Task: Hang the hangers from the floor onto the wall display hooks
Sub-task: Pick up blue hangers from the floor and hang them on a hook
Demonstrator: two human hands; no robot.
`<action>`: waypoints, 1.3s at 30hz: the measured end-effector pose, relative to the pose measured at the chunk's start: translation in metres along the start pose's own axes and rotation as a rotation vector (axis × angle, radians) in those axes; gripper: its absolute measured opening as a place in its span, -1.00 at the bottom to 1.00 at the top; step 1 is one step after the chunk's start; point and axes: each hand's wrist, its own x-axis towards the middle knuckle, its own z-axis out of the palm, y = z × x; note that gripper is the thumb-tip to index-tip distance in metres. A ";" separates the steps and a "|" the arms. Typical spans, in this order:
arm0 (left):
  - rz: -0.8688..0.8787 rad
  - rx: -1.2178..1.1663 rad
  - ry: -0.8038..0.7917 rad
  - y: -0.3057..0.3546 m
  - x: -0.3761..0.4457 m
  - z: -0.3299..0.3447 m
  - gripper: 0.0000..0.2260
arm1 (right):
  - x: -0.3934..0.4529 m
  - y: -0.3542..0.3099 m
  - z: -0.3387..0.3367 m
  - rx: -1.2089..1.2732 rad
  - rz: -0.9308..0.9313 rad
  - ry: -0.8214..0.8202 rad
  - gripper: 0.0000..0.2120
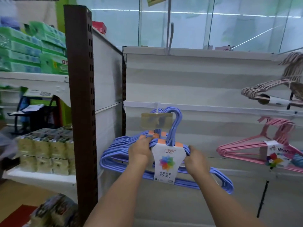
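Observation:
A bundle of blue hangers (114, 153) with a white paper label (167, 163) is held up against the white slatted wall panel (196, 82). My left hand (141, 149) grips the bundle's left shoulder and my right hand (195, 159) grips the right shoulder. The bundle's hooks (175, 118) rise beside a white display hook (157, 106) with a yellowish tag (157, 119). Whether the hangers' hooks rest on that display hook I cannot tell. More blue hangers hang just behind.
Pink hangers (246, 148) hang to the right, and beige hangers (268, 89) hang above them. A brown slotted upright (82, 95) stands to the left, with green packs (32, 49) and yellow packs (45, 154) on shelves beyond it.

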 end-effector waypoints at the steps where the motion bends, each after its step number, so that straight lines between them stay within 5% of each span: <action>1: 0.000 -0.006 0.009 -0.002 0.001 0.000 -0.62 | 0.001 -0.003 0.002 -0.002 -0.002 0.010 -0.86; 7: -0.009 0.010 0.102 -0.014 0.005 0.000 -0.62 | 0.008 -0.016 0.019 0.022 -0.020 0.052 -0.90; 16: -0.005 0.015 0.193 -0.034 0.012 0.014 -0.61 | 0.022 -0.021 0.045 -0.018 -0.085 0.029 -0.59; 21: -0.089 0.024 0.117 -0.043 0.015 0.021 -0.56 | 0.025 -0.027 0.047 -0.123 -0.137 -0.010 -0.84; 26: -0.149 -0.020 0.097 -0.045 0.017 0.031 -0.59 | 0.027 -0.019 0.048 -0.181 -0.268 -0.021 -0.88; 32: -0.108 -0.111 0.030 -0.050 0.019 0.040 -0.47 | 0.016 0.003 0.051 -0.152 -0.615 0.128 -0.52; 36: 0.018 -0.201 0.123 -0.053 0.001 0.052 -0.37 | 0.009 -0.004 0.045 -0.165 -0.533 0.079 -0.21; 39: 0.072 -0.218 0.151 -0.050 -0.011 0.057 -0.41 | 0.010 -0.009 0.046 -0.142 -0.431 0.045 -0.37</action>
